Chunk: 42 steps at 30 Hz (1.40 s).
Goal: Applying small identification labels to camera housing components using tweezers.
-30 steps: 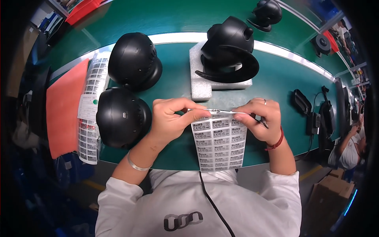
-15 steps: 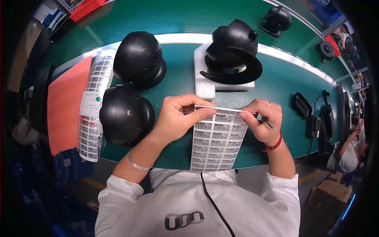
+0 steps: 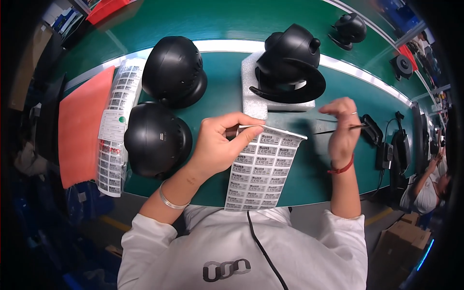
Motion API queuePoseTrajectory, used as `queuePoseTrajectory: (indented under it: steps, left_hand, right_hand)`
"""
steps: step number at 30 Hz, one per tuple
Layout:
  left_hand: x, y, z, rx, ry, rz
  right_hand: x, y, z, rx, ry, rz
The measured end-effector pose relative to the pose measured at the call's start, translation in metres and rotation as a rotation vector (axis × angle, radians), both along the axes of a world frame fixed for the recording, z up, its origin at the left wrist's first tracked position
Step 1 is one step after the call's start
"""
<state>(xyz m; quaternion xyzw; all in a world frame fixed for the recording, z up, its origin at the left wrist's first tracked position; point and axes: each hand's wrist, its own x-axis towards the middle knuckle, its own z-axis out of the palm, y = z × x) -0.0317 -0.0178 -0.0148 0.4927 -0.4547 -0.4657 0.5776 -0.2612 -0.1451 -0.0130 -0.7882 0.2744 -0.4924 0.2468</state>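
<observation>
My left hand (image 3: 223, 142) pinches the upper left edge of a sheet of printed labels (image 3: 258, 174), white with rows of small grey stickers. The top edge of the sheet is folded back, and the rest hangs down in front of my shirt. Off to the right of the sheet, my right hand (image 3: 344, 130) is smeared by motion. A thin dark pointed tool (image 3: 325, 132) sticks out from it to the left; its exact kind is too blurred to tell. Beyond my hands, a black rounded device (image 3: 289, 63) with a curved base rests on a white foam block (image 3: 250, 92).
Two more black rounded devices (image 3: 173, 70) stand at the left. Beside them lie a long label sheet in clear wrap (image 3: 126, 89) and an orange-red sheet (image 3: 84, 130). Black adapters with cables (image 3: 386, 153) are at the right. A further device (image 3: 350, 29) stands on the green far surface.
My right hand has let go of the label sheet and moved right and up with the thin tool. The left hand still holds the sheet, whose right corner now hangs free.
</observation>
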Motion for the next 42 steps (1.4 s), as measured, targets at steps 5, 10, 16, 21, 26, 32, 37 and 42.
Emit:
queuePoseTrajectory:
  steps: [5,10,16,21,26,32,37,42]
  left_hand:
    - [-0.002,-0.002,-0.006,-0.024,-0.007,-0.002]
    - [-0.004,-0.004,-0.005,0.032,0.162,-0.007]
    - [-0.009,-0.006,-0.013,0.031,0.126,0.005]
    - [-0.013,-0.002,-0.011,0.015,-0.05,0.049]
    - [-0.015,-0.002,-0.013,-0.039,-0.056,0.052]
    - [-0.016,-0.002,-0.014,-0.105,-0.156,0.032]
    - [-0.013,-0.006,-0.012,-0.129,-0.205,0.026]
    - [-0.002,-0.016,-0.009,0.013,-0.408,-0.025]
  right_hand:
    - [-0.016,-0.011,0.007,0.441,0.249,-0.318]
    - [-0.033,-0.013,0.024,0.71,0.378,-0.005]
    - [-0.036,0.014,0.053,0.301,0.269,-0.003]
    - [0.009,0.048,0.065,-0.053,0.275,0.245]
    - [0.023,0.048,0.059,-0.093,0.282,0.324]
    - [0.026,0.051,0.054,-0.106,0.261,0.306]
    - [0.018,0.04,0.052,-0.076,0.164,0.154]
    - [0.014,0.031,0.032,-0.465,0.333,0.218]
